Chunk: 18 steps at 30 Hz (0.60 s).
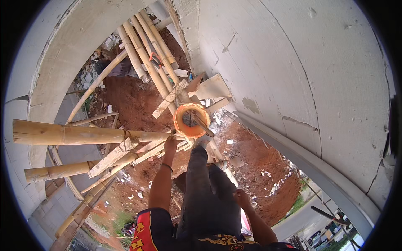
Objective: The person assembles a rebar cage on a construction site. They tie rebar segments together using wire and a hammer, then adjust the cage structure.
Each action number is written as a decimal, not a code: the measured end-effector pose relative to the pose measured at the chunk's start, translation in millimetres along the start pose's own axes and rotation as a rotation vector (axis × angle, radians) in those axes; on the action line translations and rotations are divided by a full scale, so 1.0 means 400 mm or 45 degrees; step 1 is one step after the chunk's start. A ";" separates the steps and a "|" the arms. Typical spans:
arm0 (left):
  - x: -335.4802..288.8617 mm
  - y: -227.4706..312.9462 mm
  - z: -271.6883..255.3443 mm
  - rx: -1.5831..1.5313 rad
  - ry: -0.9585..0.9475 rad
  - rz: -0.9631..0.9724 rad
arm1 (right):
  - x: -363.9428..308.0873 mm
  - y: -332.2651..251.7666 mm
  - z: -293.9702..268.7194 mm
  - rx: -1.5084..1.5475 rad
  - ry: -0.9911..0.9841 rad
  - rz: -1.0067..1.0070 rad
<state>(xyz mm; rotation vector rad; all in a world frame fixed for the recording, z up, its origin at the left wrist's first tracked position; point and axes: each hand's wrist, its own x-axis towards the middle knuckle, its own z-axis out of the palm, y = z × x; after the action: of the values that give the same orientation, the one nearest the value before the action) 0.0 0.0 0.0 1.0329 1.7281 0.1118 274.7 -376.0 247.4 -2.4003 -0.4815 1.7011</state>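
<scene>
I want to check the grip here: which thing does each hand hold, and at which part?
The left hand grips the horizontal bamboo pole near its right end, beside the orange bucket. The right hand rests by the thigh; whether it holds anything cannot be told.

Left hand (170,144) outstretched — right hand (241,197) low, curled.

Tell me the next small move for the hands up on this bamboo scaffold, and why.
Probably keep the left hand gripping the bamboo pole and bring the right hand, now free beside the leg, up to a pole too. The foot stands high above red soil, beside the orange bucket, with only one handhold.
</scene>
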 end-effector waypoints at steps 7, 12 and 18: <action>0.377 -0.076 0.061 -0.243 0.211 -0.007 | 0.200 0.010 0.150 -0.239 0.106 -0.288; 0.581 -0.187 0.130 -0.508 0.141 -0.171 | 0.371 -0.009 0.231 -0.002 0.145 -0.225; 0.750 -0.302 0.198 -0.967 -0.352 -0.149 | 0.550 -0.198 0.273 0.121 0.029 -0.445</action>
<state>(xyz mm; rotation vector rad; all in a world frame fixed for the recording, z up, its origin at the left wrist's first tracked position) -21.9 97.3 -317.4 0.3623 1.3138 0.4851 225.3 -230.8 40.0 -2.1159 -0.7480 1.5068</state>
